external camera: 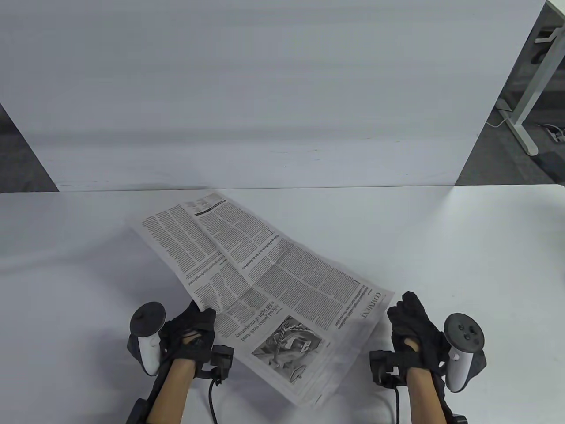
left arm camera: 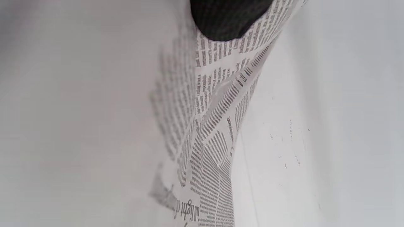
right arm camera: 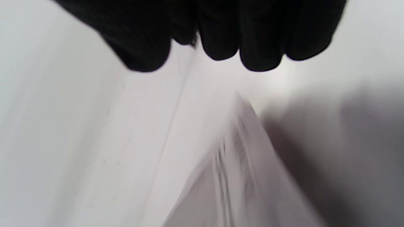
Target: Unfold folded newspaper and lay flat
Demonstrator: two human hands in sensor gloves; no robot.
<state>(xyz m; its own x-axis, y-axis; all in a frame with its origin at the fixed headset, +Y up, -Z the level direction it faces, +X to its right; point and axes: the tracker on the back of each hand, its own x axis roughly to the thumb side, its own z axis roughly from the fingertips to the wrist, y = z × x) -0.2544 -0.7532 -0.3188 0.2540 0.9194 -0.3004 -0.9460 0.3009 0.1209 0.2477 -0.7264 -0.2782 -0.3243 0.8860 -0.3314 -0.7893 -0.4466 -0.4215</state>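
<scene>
The newspaper (external camera: 269, 282) is a single printed sheet lying diagonally from the table's back left to the front, its near part lifted off the table. My left hand (external camera: 194, 327) grips its left edge near the front. In the left wrist view a black gloved fingertip (left arm camera: 227, 19) lies on the printed paper (left arm camera: 214, 126), which runs away from the camera. My right hand (external camera: 410, 318) is just beside the sheet's right corner, fingers curled. In the right wrist view the fingers (right arm camera: 252, 41) hang above the blurred corner (right arm camera: 243, 142) and hold nothing.
The white table (external camera: 463, 247) stretches to both sides of the sheet. A white board (external camera: 265, 88) stands upright along the table's back edge. A desk leg and cables (external camera: 529, 110) show on the floor at the far right.
</scene>
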